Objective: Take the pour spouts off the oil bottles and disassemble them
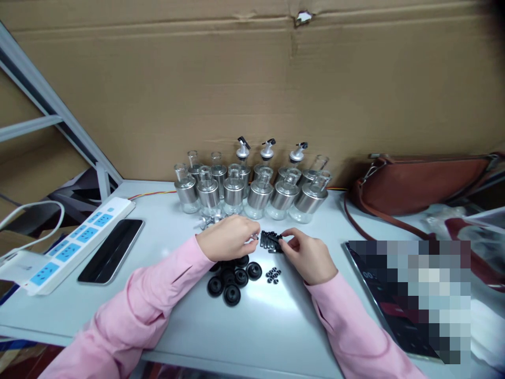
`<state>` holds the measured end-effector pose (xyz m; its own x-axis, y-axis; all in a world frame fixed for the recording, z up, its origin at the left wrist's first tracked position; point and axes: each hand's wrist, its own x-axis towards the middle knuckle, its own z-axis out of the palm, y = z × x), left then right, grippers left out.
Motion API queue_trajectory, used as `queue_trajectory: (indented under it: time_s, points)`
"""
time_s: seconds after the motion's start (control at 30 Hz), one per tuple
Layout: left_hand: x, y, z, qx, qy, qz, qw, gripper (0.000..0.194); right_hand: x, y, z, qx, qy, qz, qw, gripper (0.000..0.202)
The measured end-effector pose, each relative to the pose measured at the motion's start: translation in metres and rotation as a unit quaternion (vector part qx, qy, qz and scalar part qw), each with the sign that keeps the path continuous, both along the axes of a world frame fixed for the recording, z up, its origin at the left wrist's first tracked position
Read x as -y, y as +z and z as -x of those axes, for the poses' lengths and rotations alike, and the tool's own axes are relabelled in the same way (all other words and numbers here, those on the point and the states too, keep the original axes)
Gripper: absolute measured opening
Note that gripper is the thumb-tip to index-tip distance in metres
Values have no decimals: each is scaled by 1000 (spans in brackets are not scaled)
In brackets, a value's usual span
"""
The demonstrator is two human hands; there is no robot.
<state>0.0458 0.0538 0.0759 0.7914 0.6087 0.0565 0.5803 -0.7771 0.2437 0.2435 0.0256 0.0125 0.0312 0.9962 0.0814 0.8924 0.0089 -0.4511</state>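
My left hand is closed in a pinch on a small shiny metal piece, mostly covered by the fingertips. My right hand pinches at the edge of a pile of small black plastic levers; its fingertips seem to hold one black lever. Silver metal spout parts lie behind my left wrist. Black round stoppers are heaped below that hand, partly hidden by it. Tiny black rings form a cluster to the left of my right hand.
Glass bottles with steel bands stand in two rows; three at the back carry pourer spouts. To the left are a phone and a power strip. A brown bag and a tablet lie at right. Cardboard walls the back.
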Motion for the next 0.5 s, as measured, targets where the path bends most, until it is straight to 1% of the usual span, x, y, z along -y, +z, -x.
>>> queue_trajectory:
  time_s: [0.2, 0.27, 0.33, 0.5]
  points:
    - [0, -2, -1, -4, -10, -4, 1000, 10, 1, 1, 0, -9, 24, 28, 999, 17]
    - [0, -3, -1, -6, -13, -11, 1000, 10, 1, 2, 0, -12, 21, 28, 999, 17]
    - [0, -4, -2, -9, -16, -17, 1000, 9, 0, 2, 0, -19, 10, 16, 1000, 16]
    - [0, -9, -3, -18, -33, -29, 999, 9, -3, 3, -1, -20, -46, -8, 999, 18]
